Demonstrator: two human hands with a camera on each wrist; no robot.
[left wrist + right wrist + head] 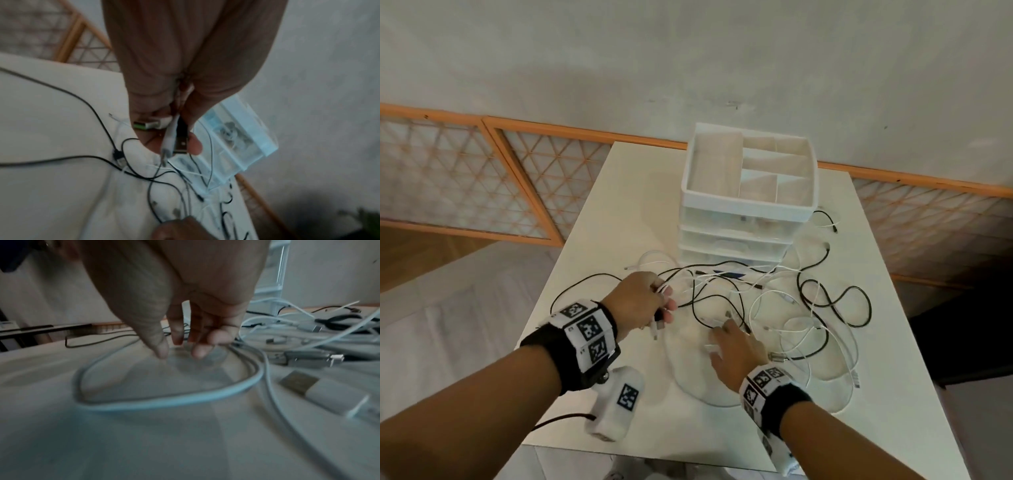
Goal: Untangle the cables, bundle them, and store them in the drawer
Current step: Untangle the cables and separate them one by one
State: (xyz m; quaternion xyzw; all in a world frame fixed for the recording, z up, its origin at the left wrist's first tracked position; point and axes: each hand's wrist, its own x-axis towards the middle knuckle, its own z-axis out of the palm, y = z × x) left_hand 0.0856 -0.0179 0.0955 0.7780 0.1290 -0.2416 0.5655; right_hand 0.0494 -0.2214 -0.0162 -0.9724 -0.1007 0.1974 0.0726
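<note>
- On the left, several cable ends point(174, 138) are held together in the left hand point(642, 301): a black plug, a white plug and one with a green tip are pinched between the curled fingers and thumb.
- These ends should be kept gripped tight, so that each cord can be pulled free one at a time.
- In the middle, the right hand point(734, 353) is spread loose over a white cable loop point(164, 400) on the table point(592, 240); nothing is gripped, and the fingertips point(162, 352) are just at the cord.
- One cord should be picked and followed slowly, not yanked, or knots may be made tighter.
- To the right, the black and white cables point(808, 308) are seen crossed over each other in a thin, bendy mess, spread in front of the drawer unit point(746, 212), whose drawers look closed.
</note>
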